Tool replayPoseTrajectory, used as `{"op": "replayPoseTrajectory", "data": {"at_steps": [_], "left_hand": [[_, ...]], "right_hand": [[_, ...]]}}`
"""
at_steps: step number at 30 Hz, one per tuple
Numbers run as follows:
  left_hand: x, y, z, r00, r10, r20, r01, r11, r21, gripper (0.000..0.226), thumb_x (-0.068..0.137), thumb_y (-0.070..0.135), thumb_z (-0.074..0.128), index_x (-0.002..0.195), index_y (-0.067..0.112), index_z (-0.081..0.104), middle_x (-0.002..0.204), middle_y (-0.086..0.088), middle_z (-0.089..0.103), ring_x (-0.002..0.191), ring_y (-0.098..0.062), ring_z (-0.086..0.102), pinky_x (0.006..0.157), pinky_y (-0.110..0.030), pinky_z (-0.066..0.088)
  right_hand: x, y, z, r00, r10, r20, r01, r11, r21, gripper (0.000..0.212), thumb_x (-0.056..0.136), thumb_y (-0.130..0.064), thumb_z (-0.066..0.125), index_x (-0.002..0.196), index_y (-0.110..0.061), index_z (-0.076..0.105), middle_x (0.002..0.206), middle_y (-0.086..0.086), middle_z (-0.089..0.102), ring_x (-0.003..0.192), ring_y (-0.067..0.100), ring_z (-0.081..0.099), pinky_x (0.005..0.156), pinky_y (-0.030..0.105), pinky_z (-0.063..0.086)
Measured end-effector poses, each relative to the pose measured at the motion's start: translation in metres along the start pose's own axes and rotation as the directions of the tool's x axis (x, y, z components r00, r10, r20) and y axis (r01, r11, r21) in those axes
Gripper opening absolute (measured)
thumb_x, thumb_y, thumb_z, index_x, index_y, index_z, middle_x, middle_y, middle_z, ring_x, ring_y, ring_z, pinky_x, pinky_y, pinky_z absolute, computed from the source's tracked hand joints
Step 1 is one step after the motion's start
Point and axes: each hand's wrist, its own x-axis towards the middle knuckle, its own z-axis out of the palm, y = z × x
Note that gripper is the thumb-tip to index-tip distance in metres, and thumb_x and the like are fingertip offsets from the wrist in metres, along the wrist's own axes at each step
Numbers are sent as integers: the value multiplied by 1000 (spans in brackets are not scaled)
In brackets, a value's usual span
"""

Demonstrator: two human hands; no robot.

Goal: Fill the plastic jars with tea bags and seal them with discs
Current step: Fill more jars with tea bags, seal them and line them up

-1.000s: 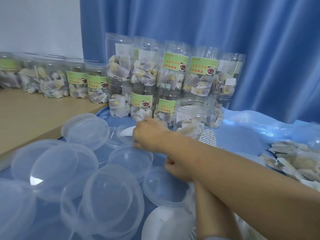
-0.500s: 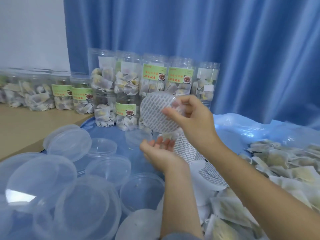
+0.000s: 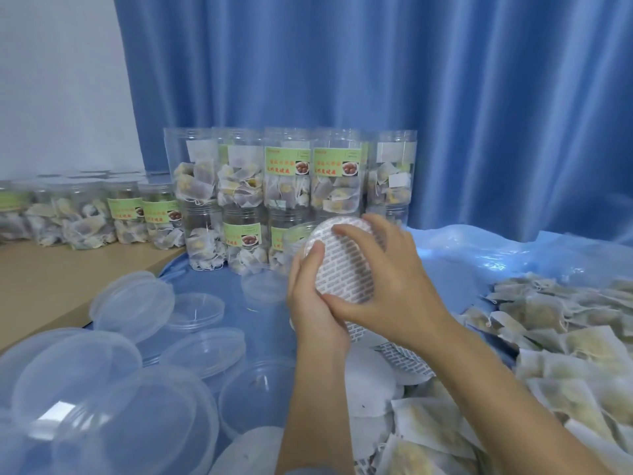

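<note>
Landmark: stacked jars, filled with tea bags, two tiers high against the blue curtain.
Disc: white, printed with grey dashes, tilted, held just in front of the stacked jars, over the mouth of an open jar.
Left hand: fingers curled round the disc's left edge, thumb on its face.
Right hand: fingers spread and bent over the disc's top, thumb under its lower edge.
Spare discs: overlapping, in front of the stacked jars, below the hands.
Loose tea bags: heaped right of the stacked jars.
Clear lids: scattered left-front of the stacked jars.
Bench: tan surface left of the stacked jars, carrying a row of single jars.
</note>
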Motion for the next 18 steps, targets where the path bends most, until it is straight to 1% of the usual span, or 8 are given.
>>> {"op": "replayPoseTrajectory", "data": {"at_steps": [1,2,5,8,10,12,15,18], "left_hand": [[-2,0,2,999,-10,36,10,1000,-13,24,82,34,60,94,19,76,95,-6,73,88,-22,71,67,-33,58],[-3,0,3,998,-14,64,16,1000,-26,29,83,38,56,87,19,78,90,-5,74,84,-20,71,64,-30,57],[-3,0,5,993,-59,102,62,998,-23,45,82,51,49,84,17,78,89,-5,74,84,-18,71,68,-28,57],[-4,1,4,994,-104,14,105,993,-63,45,84,48,49,67,15,75,75,-4,73,67,-16,70,58,-24,55],[-1,2,2,988,-70,-137,55,992,-110,40,89,39,48,74,10,71,72,-7,73,62,-19,70,52,-24,54],[1,4,-1,950,-11,-312,-18,996,-89,34,92,33,47,80,7,66,70,-7,72,58,-20,68,52,-25,53],[5,10,-5,854,-6,-521,-56,993,-102,23,89,25,50,78,8,60,70,-5,61,55,-20,55,52,-25,47],[10,13,-7,807,-70,-586,-30,987,-159,12,87,20,53,82,9,55,73,-4,53,55,-18,46,48,-24,40]], "right_hand": [[0,1,-2,1000,21,3,-21,1000,-11,80,65,-54,72,136,-31,43,145,-2,29,133,14,26,106,27,26],[0,2,-3,999,52,12,-52,999,7,82,64,-57,71,136,-32,41,144,-4,29,133,11,26,105,24,25],[-1,7,-2,993,106,-52,-98,986,137,78,67,-52,73,135,-37,37,138,-8,36,128,6,31,101,20,31],[9,9,4,982,167,-90,-136,950,280,76,69,-58,69,132,-59,26,132,-11,37,121,-1,30,98,14,28],[28,12,9,972,237,3,-225,920,320,72,67,-65,65,131,-62,30,138,-4,36,129,4,28,107,28,31],[53,16,14,951,279,135,-305,922,239,73,67,-70,63,132,-59,33,143,5,33,136,17,25,112,41,28],[88,17,25,907,265,327,-300,952,59,73,65,-76,58,132,-58,36,150,6,30,141,25,23,112,45,26],[110,13,34,832,254,494,-251,965,-73,73,60,-83,55,127,-58,42,153,5,28,142,26,21,113,48,24]]}}
